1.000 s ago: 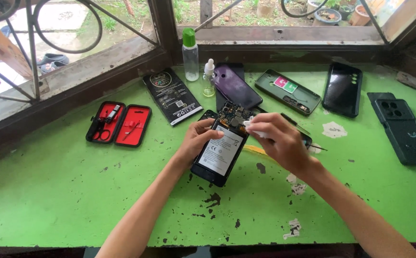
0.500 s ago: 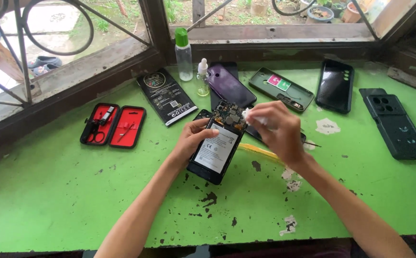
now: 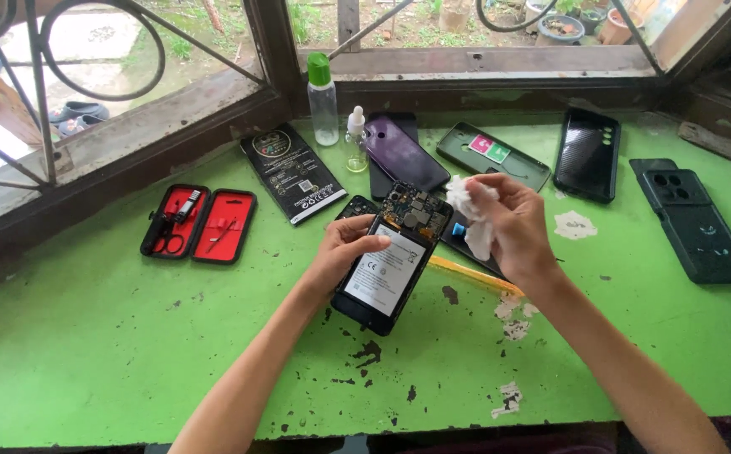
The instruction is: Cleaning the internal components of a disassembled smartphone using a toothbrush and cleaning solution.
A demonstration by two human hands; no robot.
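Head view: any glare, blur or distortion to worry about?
Head view: soft daylight, faint shadows on the green table; opened phone sharp; right hand and white tissue slightly soft; mild glare on purple back cover; window frame bows, wide-angle distortion.

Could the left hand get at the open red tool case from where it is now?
Probably yes. The left hand holds the opened phone, but only bare green table lies between it and the red tool case.

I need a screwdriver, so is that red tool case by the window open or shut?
Open: the red tool case lies spread flat, both halves showing tools inside.
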